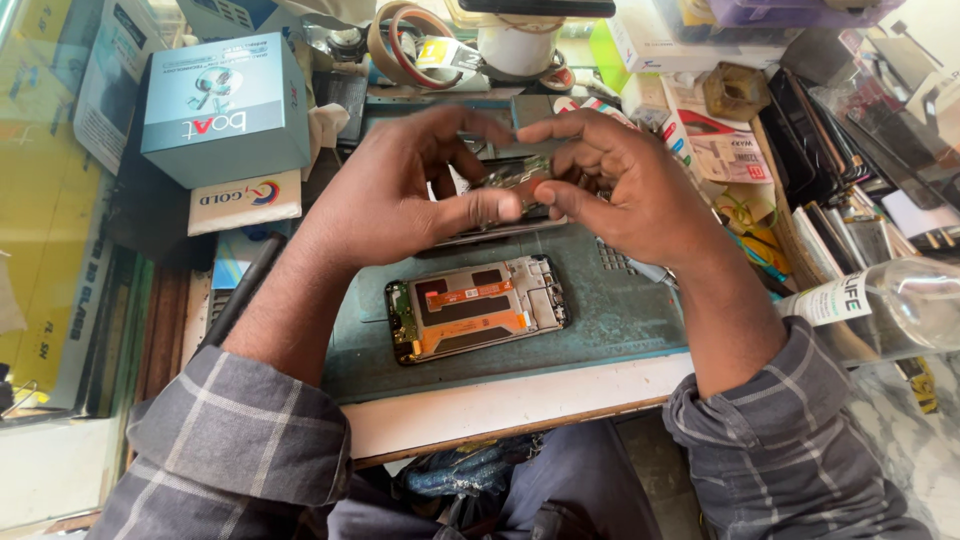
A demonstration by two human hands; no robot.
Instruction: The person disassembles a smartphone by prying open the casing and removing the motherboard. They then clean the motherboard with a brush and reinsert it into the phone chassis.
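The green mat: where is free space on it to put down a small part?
The green mat is bare right of the opened phone, up to the clear bottle. A thin strip lies along its front edge. Behind both hands, boxes and tape rolls crowd everything.

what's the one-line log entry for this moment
left hand: pinching small circuit board | right hand: pinching same board | opened phone: on green work mat, below hands
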